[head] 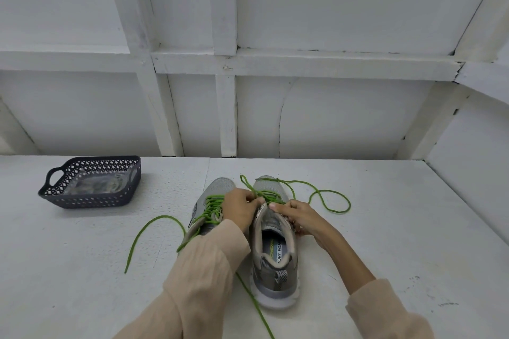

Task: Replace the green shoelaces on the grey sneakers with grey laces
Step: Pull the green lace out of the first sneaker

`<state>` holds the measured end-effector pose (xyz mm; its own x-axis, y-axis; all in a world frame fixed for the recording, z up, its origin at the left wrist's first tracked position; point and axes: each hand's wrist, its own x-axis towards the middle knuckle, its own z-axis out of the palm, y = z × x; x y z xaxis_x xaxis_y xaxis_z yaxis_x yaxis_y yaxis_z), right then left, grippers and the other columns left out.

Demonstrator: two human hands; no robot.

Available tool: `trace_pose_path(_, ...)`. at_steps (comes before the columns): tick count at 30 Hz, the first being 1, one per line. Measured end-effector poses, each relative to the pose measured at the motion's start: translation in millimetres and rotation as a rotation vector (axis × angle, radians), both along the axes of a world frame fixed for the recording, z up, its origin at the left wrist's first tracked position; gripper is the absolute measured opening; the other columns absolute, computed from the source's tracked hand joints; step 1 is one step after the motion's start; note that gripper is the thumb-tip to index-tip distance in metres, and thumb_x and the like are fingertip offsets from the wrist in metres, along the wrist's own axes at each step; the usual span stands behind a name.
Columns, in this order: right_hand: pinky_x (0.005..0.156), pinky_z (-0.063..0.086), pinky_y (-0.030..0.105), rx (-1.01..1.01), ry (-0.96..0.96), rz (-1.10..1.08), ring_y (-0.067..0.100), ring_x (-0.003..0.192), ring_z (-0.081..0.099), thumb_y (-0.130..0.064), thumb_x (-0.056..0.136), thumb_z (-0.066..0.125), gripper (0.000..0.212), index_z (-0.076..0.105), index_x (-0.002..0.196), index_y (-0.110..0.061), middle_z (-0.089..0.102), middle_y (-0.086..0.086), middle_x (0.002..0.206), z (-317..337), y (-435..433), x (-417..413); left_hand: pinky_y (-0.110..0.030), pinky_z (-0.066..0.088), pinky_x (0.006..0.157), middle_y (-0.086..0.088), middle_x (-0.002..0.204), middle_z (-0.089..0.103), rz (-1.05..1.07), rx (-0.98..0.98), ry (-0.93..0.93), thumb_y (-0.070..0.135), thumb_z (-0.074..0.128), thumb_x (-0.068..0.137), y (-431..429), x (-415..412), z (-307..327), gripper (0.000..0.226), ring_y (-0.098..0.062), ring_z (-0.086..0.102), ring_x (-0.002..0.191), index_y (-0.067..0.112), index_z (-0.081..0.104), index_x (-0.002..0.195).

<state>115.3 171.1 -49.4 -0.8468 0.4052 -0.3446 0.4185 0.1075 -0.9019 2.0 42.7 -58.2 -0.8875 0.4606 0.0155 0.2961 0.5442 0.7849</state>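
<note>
The right grey sneaker [275,256] is stood lengthwise, heel near and toe far, between the hands: its green lace [271,195] is pinched over the tongue by the left hand [242,209], while its right side is gripped by the right hand [298,217].

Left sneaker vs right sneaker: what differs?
On the left sneaker, the left lace criss-crosses the whole eyelet row; on the right sneaker, the right lace looks pulled from the top eyelets. The left hand pinches at the right lace and the right hand grips the right sneaker's side; no hand touches the left sneaker, partly under a sleeve. Shared: grey, toes pointing away, green laces untied.
</note>
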Motion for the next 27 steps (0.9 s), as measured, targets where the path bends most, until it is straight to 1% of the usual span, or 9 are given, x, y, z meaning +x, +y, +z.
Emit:
trace_pose_path(3, 0.043, 0.030, 0.017, -0.003, 0.003, -0.001, 0.004, 0.043, 0.034, -0.056, 0.077, 0.072, 0.049, 0.042, 0.078, -0.017, 0.039, -0.006, 0.061, -0.4, 0.1, 0.5, -0.030, 0.036, 0.063, -0.018, 0.075, 0.068, 0.171, 0.183, 0.024, 0.022, 0.065, 0.089, 2.0, -0.3, 7.4, 0.023, -0.027, 0.061, 0.072, 0.002, 0.071, 0.079)
trace_pose_path(5, 0.043, 0.030, 0.017, -0.006, 0.005, -0.008, 0.005, 0.044, 0.033, -0.056, 0.077, 0.072, 0.049, 0.043, 0.079, -0.017, 0.039, -0.006, 0.061, -0.6, -0.2, 0.5, -0.028, 0.038, 0.067, -0.016, 0.082, 0.070, 0.224, 0.300, -0.003, 0.023, 0.064, 0.090, 0.5, -2.6, 12.0, 0.023, -0.025, 0.061, 0.077, 0.001, 0.072, 0.089)
trace_pose_path(9, 0.044, 0.031, 0.017, -0.003, 0.006, -0.004, 0.005, 0.044, 0.034, -0.055, 0.077, 0.072, 0.048, 0.042, 0.077, -0.018, 0.039, -0.006, 0.061, 0.7, -1.1, 0.9, -0.033, 0.052, 0.078, -0.013, 0.082, 0.073, 0.027, 0.108, -0.084, 0.024, 0.072, 0.083, 1.6, 1.6, 0.7, 0.020, -0.026, 0.067, 0.083, 0.005, 0.075, 0.087)
trace_pose_path(14, 0.042, 0.031, 0.017, -0.016, 0.012, -0.013, 0.004, 0.042, 0.034, -0.054, 0.078, 0.072, 0.047, 0.041, 0.075, -0.019, 0.039, -0.008, 0.059, 1.2, -1.6, 1.8, -0.034, 0.050, 0.082, -0.013, 0.087, 0.072, 0.216, 0.308, -0.049, 0.020, 0.067, 0.087, 2.6, -3.0, 4.5, 0.019, -0.026, 0.066, 0.086, 0.003, 0.073, 0.093)
trace_pose_path(18, 0.044, 0.032, 0.018, 0.001, 0.003, -0.012, 0.004, 0.043, 0.036, -0.055, 0.078, 0.072, 0.047, 0.042, 0.075, -0.019, 0.040, -0.008, 0.060, 1.1, -1.8, 1.3, -0.027, 0.044, 0.069, -0.007, 0.071, 0.065, 0.026, 0.134, -0.111, 0.025, 0.074, 0.082, 1.6, -0.6, -2.8, 0.019, -0.017, 0.057, 0.071, 0.006, 0.073, 0.081)
trace_pose_path(21, 0.044, 0.031, 0.018, -0.004, 0.005, -0.012, 0.005, 0.044, 0.035, -0.055, 0.078, 0.072, 0.047, 0.042, 0.073, -0.020, 0.040, -0.008, 0.060, 1.0, -1.5, 2.1, -0.028, 0.046, 0.071, -0.005, 0.071, 0.066, 0.194, 0.356, -0.052, 0.018, 0.068, 0.086, 3.7, 2.8, 3.4, 0.015, -0.019, 0.060, 0.070, 0.004, 0.071, 0.083)
trace_pose_path(23, 0.044, 0.030, 0.017, -0.015, 0.010, -0.017, 0.005, 0.044, 0.034, -0.054, 0.078, 0.072, 0.046, 0.041, 0.073, -0.020, 0.040, -0.008, 0.060, 0.6, -1.6, 2.2, -0.029, 0.050, 0.079, -0.006, 0.079, 0.068, 0.279, 0.587, -0.136, 0.014, 0.066, 0.088, 3.3, 3.6, 11.2, 0.010, -0.018, 0.063, 0.076, 0.005, 0.070, 0.090)
trace_pose_path(24, 0.044, 0.029, 0.017, -0.019, 0.011, -0.017, 0.005, 0.044, 0.034, -0.054, 0.079, 0.072, 0.046, 0.041, 0.073, -0.020, 0.040, -0.008, 0.059, 0.6, -1.8, 2.1, -0.029, 0.051, 0.081, -0.007, 0.082, 0.069, 0.250, 0.609, -0.170, 0.012, 0.067, 0.087, 3.1, 3.3, 12.0, 0.008, -0.018, 0.064, 0.078, 0.007, 0.070, 0.091)
trace_pose_path(27, 0.044, 0.029, 0.018, -0.021, 0.015, -0.016, 0.005, 0.044, 0.034, -0.053, 0.078, 0.073, 0.047, 0.040, 0.072, -0.020, 0.040, -0.007, 0.060, 1.0, -2.3, 1.5, -0.031, 0.054, 0.085, -0.010, 0.087, 0.072, 0.022, 0.387, -0.247, 0.007, 0.073, 0.080, 3.3, 3.6, 2.4, 0.011, -0.021, 0.067, 0.081, 0.011, 0.072, 0.090)
